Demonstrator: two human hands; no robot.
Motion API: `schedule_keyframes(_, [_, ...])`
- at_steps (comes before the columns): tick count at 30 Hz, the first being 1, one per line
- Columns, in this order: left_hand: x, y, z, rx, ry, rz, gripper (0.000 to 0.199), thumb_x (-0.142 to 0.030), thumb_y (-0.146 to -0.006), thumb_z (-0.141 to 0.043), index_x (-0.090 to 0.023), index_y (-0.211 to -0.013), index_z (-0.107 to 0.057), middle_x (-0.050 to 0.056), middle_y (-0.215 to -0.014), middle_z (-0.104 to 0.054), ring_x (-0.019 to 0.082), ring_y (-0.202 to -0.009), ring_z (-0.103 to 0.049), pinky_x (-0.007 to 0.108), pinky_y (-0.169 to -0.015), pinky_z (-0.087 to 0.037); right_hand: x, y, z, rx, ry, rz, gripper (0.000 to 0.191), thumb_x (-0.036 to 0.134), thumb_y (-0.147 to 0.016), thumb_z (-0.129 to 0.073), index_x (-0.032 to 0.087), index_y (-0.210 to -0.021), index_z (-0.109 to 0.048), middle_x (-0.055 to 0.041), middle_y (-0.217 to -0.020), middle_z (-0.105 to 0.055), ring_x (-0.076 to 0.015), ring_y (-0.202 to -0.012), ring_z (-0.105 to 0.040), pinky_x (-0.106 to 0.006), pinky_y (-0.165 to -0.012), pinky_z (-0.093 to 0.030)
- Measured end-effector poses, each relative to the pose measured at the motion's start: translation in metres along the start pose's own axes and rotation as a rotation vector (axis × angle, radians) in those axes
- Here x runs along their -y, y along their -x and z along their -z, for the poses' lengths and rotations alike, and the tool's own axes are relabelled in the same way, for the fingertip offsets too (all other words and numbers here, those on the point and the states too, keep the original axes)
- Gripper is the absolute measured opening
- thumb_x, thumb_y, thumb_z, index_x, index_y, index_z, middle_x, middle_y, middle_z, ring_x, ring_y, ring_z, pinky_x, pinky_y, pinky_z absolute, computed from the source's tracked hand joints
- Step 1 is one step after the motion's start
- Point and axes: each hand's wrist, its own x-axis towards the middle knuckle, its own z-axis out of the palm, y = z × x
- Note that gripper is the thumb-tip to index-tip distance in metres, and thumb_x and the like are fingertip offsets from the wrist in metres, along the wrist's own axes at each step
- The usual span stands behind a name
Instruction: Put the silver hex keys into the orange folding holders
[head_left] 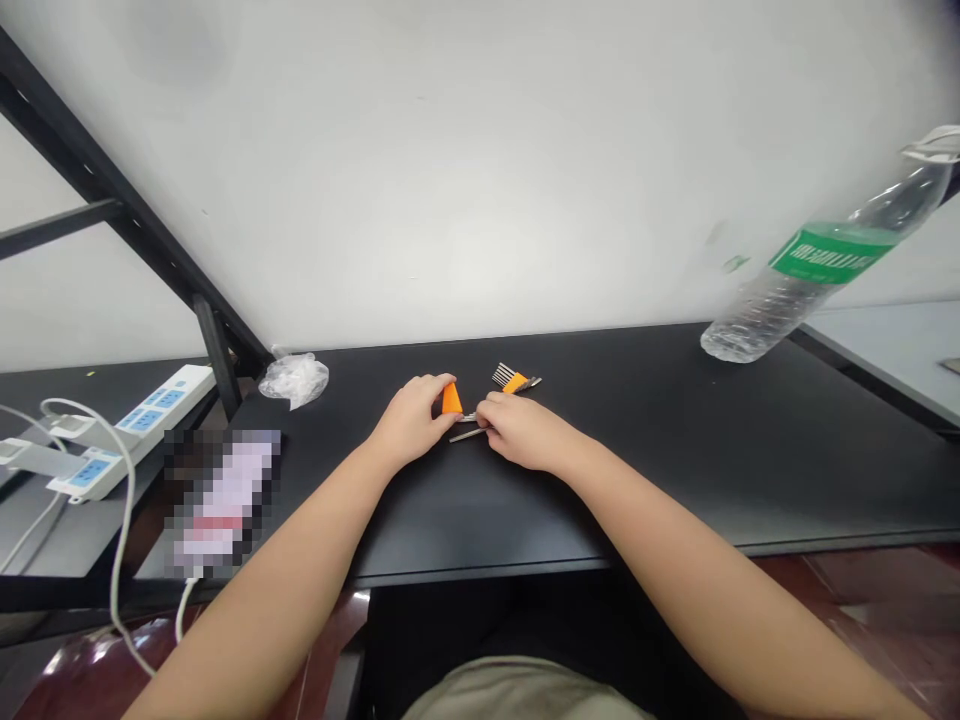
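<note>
Near the middle of the black table, my left hand (pixel 411 415) is closed with thumb and fingers around a small orange plastic piece (pixel 451 398). Close on its right, my right hand (pixel 517 428) is closed in a pinch on a thin metal rod (pixel 466 435), whose end sticks out to the left. Short metal bits (pixel 469 418) show between the two hands, partly hidden by the fingers. Just beyond my right hand lies an orange holder (pixel 516 383) with several slim metal bits (pixel 503 375) fanning out of it, and one dark twisted bit lies across its right side.
A crumpled clear plastic bag (pixel 295 380) lies at the back left. A blurred-out phone (pixel 229 500) with a white cable sits at the left edge, and a power strip (pixel 142 425) is farther left. A large water bottle (pixel 814 262) stands at the back right, against a white wall (pixel 480 180).
</note>
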Motion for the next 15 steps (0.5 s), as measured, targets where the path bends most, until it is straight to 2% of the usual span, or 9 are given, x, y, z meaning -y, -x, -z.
schedule_keyframes(4, [0.001, 0.000, 0.000, -0.004, -0.004, 0.016, 0.049, -0.031, -0.089, -0.068, -0.026, -0.137, -0.057, 0.005, -0.114, -0.068, 0.025, -0.105, -0.063, 0.040, -0.094, -0.050, -0.011, 0.000, 0.005, -0.037, -0.102, 0.004, 0.026, 0.006, -0.092, -0.052, 0.022, -0.106, -0.068, -0.0065, -0.104, -0.065, -0.0184, -0.087, -0.060, -0.031, -0.077, -0.045])
schedule_keyframes(9, [0.000, 0.000, 0.002, -0.001, 0.004, 0.034, 0.049, -0.031, -0.091, -0.067, -0.026, -0.138, -0.056, 0.005, -0.112, -0.069, 0.025, -0.104, -0.063, 0.040, -0.094, -0.050, -0.024, -0.001, 0.013, -0.113, -0.194, -0.036, 0.023, 0.014, -0.096, -0.053, 0.025, -0.099, -0.073, -0.0044, -0.097, -0.066, -0.0190, -0.088, -0.060, -0.032, -0.077, -0.046])
schedule_keyframes(15, [-0.002, 0.000, 0.004, 0.001, 0.080, 0.051, 0.050, -0.030, -0.089, -0.068, -0.025, -0.137, -0.056, 0.004, -0.113, -0.069, 0.023, -0.101, -0.064, 0.038, -0.091, -0.052, -0.028, -0.001, 0.016, -0.241, -0.260, -0.063, 0.019, 0.018, -0.095, -0.056, 0.024, -0.095, -0.074, -0.0036, -0.095, -0.066, -0.0166, -0.079, -0.060, -0.032, -0.076, -0.047])
